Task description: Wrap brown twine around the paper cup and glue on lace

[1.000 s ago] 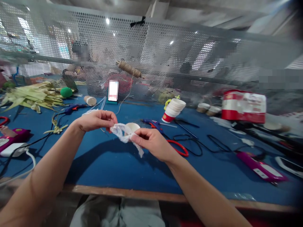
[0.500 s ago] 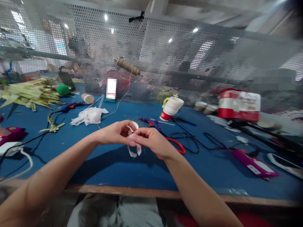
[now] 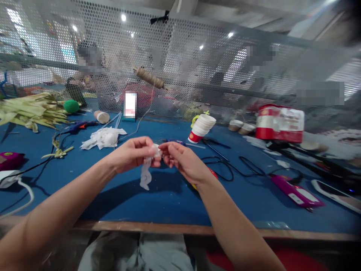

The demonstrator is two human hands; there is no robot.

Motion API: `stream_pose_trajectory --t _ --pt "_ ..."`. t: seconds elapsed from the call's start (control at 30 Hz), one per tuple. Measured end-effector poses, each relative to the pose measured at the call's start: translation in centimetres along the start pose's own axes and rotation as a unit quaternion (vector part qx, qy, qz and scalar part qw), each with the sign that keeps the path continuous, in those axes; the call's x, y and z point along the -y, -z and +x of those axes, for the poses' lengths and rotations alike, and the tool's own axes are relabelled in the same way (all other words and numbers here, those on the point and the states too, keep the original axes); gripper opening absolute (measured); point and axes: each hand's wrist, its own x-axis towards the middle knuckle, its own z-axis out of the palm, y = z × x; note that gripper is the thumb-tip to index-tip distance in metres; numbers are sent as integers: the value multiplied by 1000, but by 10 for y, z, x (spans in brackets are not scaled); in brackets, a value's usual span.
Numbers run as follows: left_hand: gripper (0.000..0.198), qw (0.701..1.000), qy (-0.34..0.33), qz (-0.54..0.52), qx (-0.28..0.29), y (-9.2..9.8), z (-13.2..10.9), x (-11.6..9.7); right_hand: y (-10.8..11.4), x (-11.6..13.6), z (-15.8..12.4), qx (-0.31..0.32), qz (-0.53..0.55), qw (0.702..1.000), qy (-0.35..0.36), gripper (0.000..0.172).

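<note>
My left hand (image 3: pixel 135 152) pinches a thin white strip (image 3: pixel 146 175), which hangs down below its fingers over the blue table. My right hand (image 3: pixel 179 156) is close beside it, fingers curled, its fingertips at the white material between the hands; whether they grip it is hard to tell. A crumpled white heap (image 3: pixel 105 138) lies on the table to the left of my left hand. Beyond my right hand stands a tilted stack of white paper cups (image 3: pixel 202 128). The blue glue gun behind my right hand is partly hidden.
Pale husks (image 3: pixel 31 109) and a green ball (image 3: pixel 71 106) lie at the left. A lit phone (image 3: pixel 130 106) stands at the back, near a twine roll (image 3: pixel 149 78). At the right are black cables, a purple device (image 3: pixel 297 192) and a red-and-white package (image 3: pixel 279 123).
The hands have shifted a little; the white strip now hangs longer, below my left hand. The round white piece seen between the hands is now mostly covered. The view has moved slightly.
</note>
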Motion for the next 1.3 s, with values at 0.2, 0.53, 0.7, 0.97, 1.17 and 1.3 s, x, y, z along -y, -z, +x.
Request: stream_pose_trajectory --t 0.2,0.53,0.7,0.97,1.17,1.3 --pt "6 968 -107 -115 -196 -7 2 -9 -26 -13 -1 106 30 994 5 51" --pt "48 948 -56 242 -199 41 -6 -32 -17 -7 -4 184 0 971 -153 28" --pt "31 750 160 638 -68 70 -12 -37 -10 -9 -2 266 -247 912 -189 22" --pt "84 838 29 537 -96 51 24 42 9 -7 6 -42 -500 864 49 18" --pt "62 882 -7 454 -126 48 29 60 -2 -20 18 -73 -511 840 168 10" --pt "61 928 34 354 -106 47 23 38 32 -14 35 -197 -476 852 94 27"
